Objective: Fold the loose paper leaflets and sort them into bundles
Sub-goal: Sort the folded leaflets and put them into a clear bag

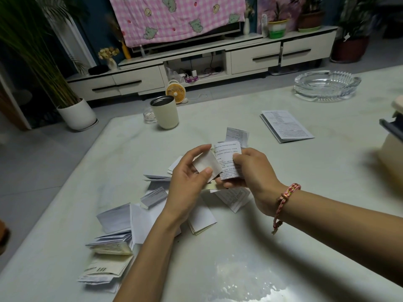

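Note:
Both hands hold one printed paper leaflet (226, 159) above the middle of the pale table (239, 247). My left hand (189, 182) pinches its blank left flap between thumb and fingers. My right hand (250, 171) grips the printed right part. Several loose and folded leaflets (117, 234) lie scattered under and to the left of my hands. A stack of folded leaflets (202, 221) lies just below my left wrist. A larger flat folded leaflet (285, 125) lies apart at the back right.
A cream cup (165, 112) stands at the table's far left edge beside a small glass dish (150, 115). A big glass ashtray (327, 85) sits at the back right. A box-like object (392, 144) is at the right edge.

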The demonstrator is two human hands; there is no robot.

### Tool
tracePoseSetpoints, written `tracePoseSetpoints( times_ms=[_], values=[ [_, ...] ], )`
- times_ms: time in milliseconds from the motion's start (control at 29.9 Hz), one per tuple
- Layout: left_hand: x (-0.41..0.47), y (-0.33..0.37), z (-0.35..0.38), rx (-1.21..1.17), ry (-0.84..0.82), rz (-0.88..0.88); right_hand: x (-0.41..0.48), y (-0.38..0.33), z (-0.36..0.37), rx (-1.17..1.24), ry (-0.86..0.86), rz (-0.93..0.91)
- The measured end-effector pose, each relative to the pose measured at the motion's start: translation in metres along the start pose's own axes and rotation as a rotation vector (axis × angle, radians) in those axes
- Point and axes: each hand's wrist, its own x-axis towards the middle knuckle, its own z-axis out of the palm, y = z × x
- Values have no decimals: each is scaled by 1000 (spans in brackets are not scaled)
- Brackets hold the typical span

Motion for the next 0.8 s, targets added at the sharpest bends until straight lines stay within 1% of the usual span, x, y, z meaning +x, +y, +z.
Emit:
tracePoseSetpoints(
  times_ms=[201,268,469,669,803],
  values=[
    [-1,3,1,-102,-27,-25,10,12,0,-356,118,-224],
    [-1,4,1,-108,-14,-37,10,11,0,-410,139,-267],
    [-1,8,1,-137,-2,-54,14,-3,-5,-476,237,-340],
    [-1,9,2,-168,-1,-84,15,-11,-3,-404,178,-440],
    [-2,10,3,-173,-14,-92,16,-11,-3,-391,195,-488]
  ],
)
